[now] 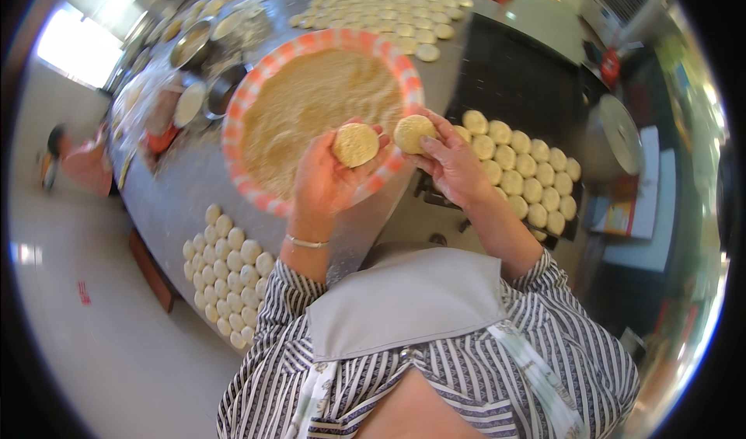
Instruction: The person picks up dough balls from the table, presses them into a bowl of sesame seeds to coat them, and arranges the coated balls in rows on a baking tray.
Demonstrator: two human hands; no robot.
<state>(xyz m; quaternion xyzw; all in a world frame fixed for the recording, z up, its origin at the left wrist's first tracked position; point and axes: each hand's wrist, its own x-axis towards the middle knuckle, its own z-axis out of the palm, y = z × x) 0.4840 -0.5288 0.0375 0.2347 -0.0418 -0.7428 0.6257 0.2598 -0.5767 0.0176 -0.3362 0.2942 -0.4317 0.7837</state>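
Observation:
On the upturned palm and fingers of my left hand (326, 174) rests a round dough cake (356, 145) with a rough, pale yellow face. My right hand (457, 165) pinches a second dough cake (414, 134) between thumb and fingers, just to the right of the first. Both hands are above the near right rim of a wide orange-and-white basin (233, 168). A tan, crumbly coating, perhaps sesame seeds, fills the basin (297, 104). To the right, a black baking tray (513, 60) carries rows of coated dough cakes (530, 171) on its nearer half.
Plain dough rounds lie in rows on the metal table (186, 200), at the near left (233, 270) and the far end (384, 5). Metal bowls (192, 45) and a plastic bag (140, 98) crowd the left side. Another person (87, 159) is beyond the table's left edge.

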